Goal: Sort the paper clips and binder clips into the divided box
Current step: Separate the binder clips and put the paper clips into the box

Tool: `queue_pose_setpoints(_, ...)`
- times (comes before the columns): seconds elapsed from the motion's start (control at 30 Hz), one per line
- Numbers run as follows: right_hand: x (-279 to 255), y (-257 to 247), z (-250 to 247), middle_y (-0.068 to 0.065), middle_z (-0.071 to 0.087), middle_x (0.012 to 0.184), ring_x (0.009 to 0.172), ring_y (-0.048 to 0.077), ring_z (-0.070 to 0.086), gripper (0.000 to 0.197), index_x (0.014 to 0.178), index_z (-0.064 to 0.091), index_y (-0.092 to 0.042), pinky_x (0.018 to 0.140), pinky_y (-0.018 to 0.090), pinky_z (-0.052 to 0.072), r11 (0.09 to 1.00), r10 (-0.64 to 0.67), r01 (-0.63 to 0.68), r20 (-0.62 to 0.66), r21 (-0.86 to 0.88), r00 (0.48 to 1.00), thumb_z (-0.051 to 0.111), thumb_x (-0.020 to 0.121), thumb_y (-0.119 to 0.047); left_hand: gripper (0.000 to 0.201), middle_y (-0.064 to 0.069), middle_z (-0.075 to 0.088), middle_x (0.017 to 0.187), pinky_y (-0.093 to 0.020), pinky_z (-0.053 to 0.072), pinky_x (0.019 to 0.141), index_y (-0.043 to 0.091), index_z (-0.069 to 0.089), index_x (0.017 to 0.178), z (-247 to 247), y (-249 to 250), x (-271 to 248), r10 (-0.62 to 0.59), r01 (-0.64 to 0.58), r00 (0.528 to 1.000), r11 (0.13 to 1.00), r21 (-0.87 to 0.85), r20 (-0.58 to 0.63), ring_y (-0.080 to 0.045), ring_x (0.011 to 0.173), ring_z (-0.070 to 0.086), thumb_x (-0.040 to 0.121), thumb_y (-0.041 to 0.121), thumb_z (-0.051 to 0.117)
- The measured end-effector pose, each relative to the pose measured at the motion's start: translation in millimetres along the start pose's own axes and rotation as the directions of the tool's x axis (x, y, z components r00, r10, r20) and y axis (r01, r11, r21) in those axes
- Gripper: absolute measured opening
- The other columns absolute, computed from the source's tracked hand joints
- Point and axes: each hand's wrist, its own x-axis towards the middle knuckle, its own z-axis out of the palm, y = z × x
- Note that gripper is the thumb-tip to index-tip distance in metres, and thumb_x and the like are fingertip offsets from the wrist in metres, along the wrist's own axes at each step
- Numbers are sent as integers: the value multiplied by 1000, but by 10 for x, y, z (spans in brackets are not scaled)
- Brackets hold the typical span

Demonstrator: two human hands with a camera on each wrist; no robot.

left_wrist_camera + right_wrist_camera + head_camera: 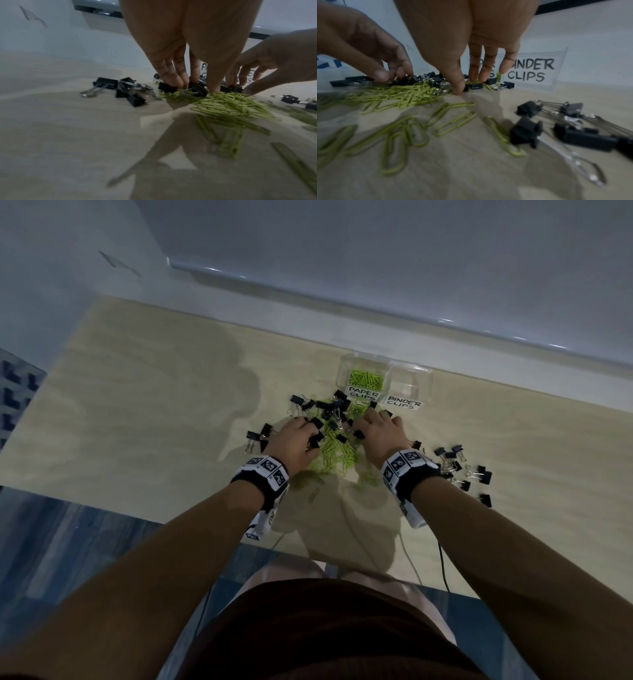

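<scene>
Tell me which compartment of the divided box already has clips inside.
The compartment labelled PAPER CLIPS, the left one in the head view: green paper clips lie inside it. The compartment labelled BINDER CLIPS beside it looks empty.

Divided box [385, 371] near the table's [154, 392] far edge, paper clips in its left compartment [365, 378], mixed heap of binder clips [329, 412] and paper clips [334, 451] just before it, both hands upon the heap, more binder clips [459, 470] scattered to the right.
</scene>
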Motion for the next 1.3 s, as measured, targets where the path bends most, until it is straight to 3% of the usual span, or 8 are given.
queue_pose_setpoints(0.13,-39,105,-11,6,56,117,106,28,51,31,111,53,-16,90,42,35,997,-59,60,-29,48,998,60,81,-11,29,-9,53,109,-34,43,78,9,56,108,54,82,41,-66,67,997,997,26,-30,-25,100,52,86,27,59)
queue_pose_setpoints(0.23,-136,203,11,5,63,94,90,27,57,9,91,56,-15,83,36,33,991,-63,71,-72,113,995,56,82,-10,22,-5,55,99,-34,46,75,12,54,98,45,57,9,-48,47,997,999,-21,-55,-23,93,53,84,29,59)
queue_pose_setpoints(0.4,-373,454,55,-2,51,66,62,24,50,13,71,51,-13,73,32,36,968,33,23,-219,250,975,56,78,-3,11,0,60,90,-29,50,73,15,56,92,-137,-39,-139,-92,50,981,972,-231,-173,-16,81,57,87,25,56)
queue_pose_setpoints(0.6,-479,628,78,4,59,84,78,30,56,14,80,57,-12,74,35,37,956,115,-54,-198,288,973,59,71,-2,15,-9,57,101,-40,49,81,10,57,98,-291,-539,-255,-152,141,959,988,-62,-239,-24,98,49,85,16,53)
queue_pose_setpoints(0.8,-272,224,16,1,52,129,110,27,49,52,126,53,-20,92,43,45,982,-65,59,28,178,998,55,78,0,30,-9,50,121,-36,45,91,11,55,117,-209,-259,49,-6,9,993,1000,25,-121,-24,111,44,89,21,52)
queue_pose_setpoints(0.93,-162,195,78,7,56,117,101,33,55,39,110,60,-11,81,42,51,983,-63,52,60,175,996,52,76,7,23,-10,55,119,-39,47,90,11,59,110,-117,-100,242,-129,123,987,990,-63,-92,-27,107,54,88,18,58)
queue_pose_setpoints(1.13,-347,486,75,11,56,101,79,30,58,18,98,60,-4,68,37,53,926,137,-75,-145,370,980,55,81,-4,13,-6,62,96,-28,51,79,11,63,94,-181,-206,106,-213,138,946,947,-290,-243,-18,84,59,86,4,55)
queue_pose_setpoints(1.3,-437,576,53,14,57,108,98,34,53,29,105,60,-8,84,46,48,945,252,-210,-150,250,956,57,77,-15,18,-8,63,97,-33,55,78,9,63,100,-374,-537,-101,-266,173,919,936,-307,-293,-20,83,61,86,2,54)
